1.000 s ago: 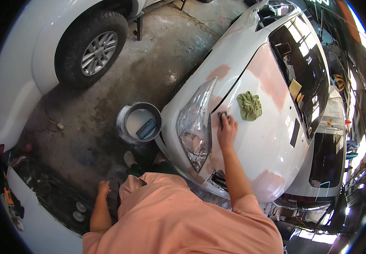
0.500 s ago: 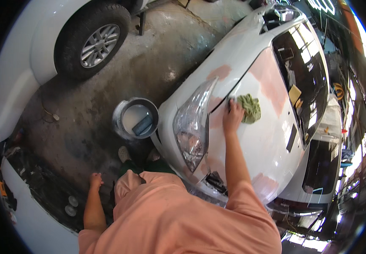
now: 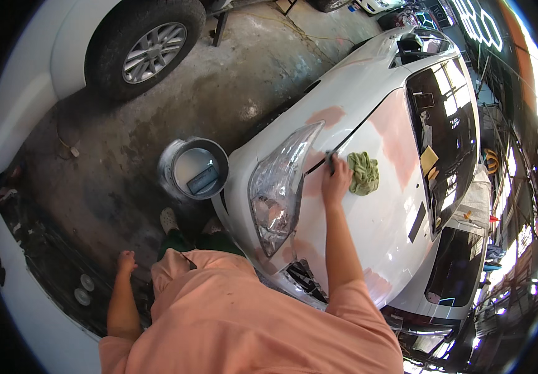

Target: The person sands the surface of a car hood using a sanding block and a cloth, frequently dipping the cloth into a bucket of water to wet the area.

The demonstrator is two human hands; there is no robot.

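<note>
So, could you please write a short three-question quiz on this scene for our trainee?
1. True or false: the green cloth lies over the headlight.
2. Which hand holds the small dark object: A) left, B) right, C) both?
3. Fill in: a rectangular block sits inside the ____.

Key:
1. False; it lies on the white hood.
2. B, the right hand.
3. Bucket.

white vehicle (image 3: 23, 81) at left, silver-spoked wheel (image 3: 155, 53), glowing hexagonal lights (image 3: 479, 26)
</note>
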